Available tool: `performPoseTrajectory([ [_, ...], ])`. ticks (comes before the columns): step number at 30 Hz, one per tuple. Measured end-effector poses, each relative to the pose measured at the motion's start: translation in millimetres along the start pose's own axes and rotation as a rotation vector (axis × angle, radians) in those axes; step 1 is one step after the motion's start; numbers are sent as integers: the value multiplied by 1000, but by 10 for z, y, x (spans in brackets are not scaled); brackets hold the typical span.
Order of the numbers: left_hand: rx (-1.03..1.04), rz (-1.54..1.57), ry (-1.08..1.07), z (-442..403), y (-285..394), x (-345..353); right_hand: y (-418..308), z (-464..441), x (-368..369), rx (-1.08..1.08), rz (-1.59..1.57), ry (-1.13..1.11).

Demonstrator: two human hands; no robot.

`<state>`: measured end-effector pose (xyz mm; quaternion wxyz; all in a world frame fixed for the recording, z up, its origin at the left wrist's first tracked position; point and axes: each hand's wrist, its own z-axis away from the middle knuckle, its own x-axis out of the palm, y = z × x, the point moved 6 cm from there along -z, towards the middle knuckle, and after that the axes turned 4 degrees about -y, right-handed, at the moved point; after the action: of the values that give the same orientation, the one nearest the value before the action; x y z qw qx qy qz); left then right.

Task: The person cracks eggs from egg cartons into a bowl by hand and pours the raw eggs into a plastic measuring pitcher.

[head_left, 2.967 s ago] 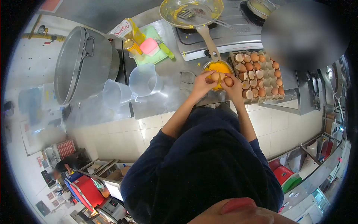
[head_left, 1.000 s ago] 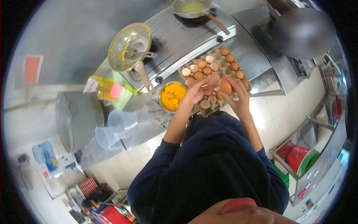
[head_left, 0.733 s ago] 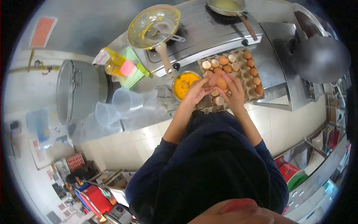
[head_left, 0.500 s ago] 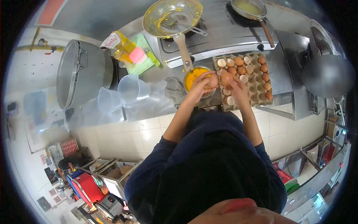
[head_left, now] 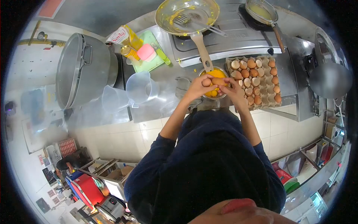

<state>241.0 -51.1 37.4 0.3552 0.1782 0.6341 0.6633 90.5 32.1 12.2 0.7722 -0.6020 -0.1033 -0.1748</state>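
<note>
My left hand [head_left: 197, 89] is closed around a brown egg [head_left: 206, 82] above a metal bowl [head_left: 214, 98]. My right hand [head_left: 233, 92] grips another brown egg [head_left: 218, 81] right beside it, and the left fingertips reach that egg too. Whether its shell is cracked cannot be made out. Several orange-yellow yolks [head_left: 217, 73] lie in the bowl under both hands. To the right is a cardboard egg tray [head_left: 265, 84] with several brown eggs and open shell halves.
A frying pan [head_left: 164, 22] smeared with yellow, a fork in it, sits on the stove [head_left: 238, 39]; its handle overhangs the bowl. A strainer [head_left: 261, 11] is at the back right. Plastic jugs [head_left: 138, 87], a green cutting board [head_left: 149, 39] and a large pot [head_left: 87, 74] stand left.
My right hand has moved left from the egg tray's edge to above the bowl with its egg. Both hands now meet there. The whole view has shifted slightly.
</note>
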Motion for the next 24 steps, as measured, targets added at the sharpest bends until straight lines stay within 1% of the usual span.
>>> performPoseTrajectory([
  [1,0,2,-2,21,-20,-1,-12,-6,-8,-69,140,69],
  [2,-20,-60,59,45,-47,-39,16,-22,8,-68,141,71],
  [3,-41,-123,121,63,-84,-78,-69,-30,69,-146,340,94],
  [4,-40,-122,119,72,-120,-87,-141,-35,129,-224,540,116],
  [6,-92,-178,152,90,-212,-127,-90,-86,139,-223,569,108],
  [7,-92,-177,151,94,-243,-120,-46,-107,146,-222,598,97],
  [8,-79,-250,168,96,-258,-117,5,-125,157,-221,600,98],
  [9,-66,-323,186,100,-228,-120,64,-141,148,-204,563,129],
  [10,-66,-321,186,105,-215,-112,119,-152,130,-185,526,159],
  [13,-44,-369,207,123,-182,-105,159,-154,150,-228,556,223],
  [16,-59,-406,179,92,-229,-73,150,-115,163,-195,581,255],
  [18,2,-423,213,88,-233,-82,162,-131,120,-224,636,248],
  [20,7,-419,223,79,-262,-73,184,-142,85,-254,690,234],
  [22,7,-417,232,90,-240,-82,42,-93,183,-365,932,217],
  [24,160,-439,288,104,-128,-93,-63,-49,229,-364,917,220],
])
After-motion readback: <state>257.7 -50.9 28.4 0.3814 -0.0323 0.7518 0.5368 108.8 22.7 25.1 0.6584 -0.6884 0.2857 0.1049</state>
